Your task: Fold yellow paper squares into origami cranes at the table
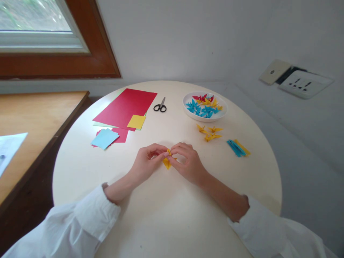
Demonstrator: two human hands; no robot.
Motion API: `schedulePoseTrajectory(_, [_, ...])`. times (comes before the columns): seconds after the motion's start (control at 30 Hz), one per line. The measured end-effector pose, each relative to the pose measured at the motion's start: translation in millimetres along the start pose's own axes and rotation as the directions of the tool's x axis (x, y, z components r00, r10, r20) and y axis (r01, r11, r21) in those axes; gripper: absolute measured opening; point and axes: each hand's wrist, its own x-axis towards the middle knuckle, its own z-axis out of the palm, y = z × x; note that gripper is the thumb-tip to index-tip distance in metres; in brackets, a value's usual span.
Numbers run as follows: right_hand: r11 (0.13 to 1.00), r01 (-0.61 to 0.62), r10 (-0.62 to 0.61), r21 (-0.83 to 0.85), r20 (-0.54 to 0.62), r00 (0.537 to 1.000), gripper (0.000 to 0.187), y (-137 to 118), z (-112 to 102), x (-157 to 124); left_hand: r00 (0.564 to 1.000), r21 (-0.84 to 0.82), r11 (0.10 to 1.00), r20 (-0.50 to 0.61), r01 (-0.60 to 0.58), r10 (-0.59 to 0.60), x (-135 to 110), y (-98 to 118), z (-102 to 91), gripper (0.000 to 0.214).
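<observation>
A small yellow folded paper piece (167, 162) rests at the middle of the round cream table (161, 218), pinched from both sides. My left hand (147, 163) grips its left side with closed fingers. My right hand (186, 163) pinches its right side, fingers curled over it. Most of the paper is hidden between the fingertips.
A white bowl (204, 115) of blue, red and yellow folded cranes sits at the back right, three yellow cranes (209, 132) before it. Blue and yellow strips (238, 147) lie right. Scissors (160, 106), red sheets (125, 106), yellow square (136, 122), blue square (104, 138) lie left.
</observation>
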Motion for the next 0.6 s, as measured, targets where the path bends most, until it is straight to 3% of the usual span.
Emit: schedulePoseTrajectory(0.6, [0.998, 0.002, 0.000, 0.064, -0.022, 1.000, 0.010, 2.6, 1.0, -0.5, 1.000, -0.043, 0.999, -0.009, 0.007, -0.007, 0.9, -1.3, 0.2, 0.026])
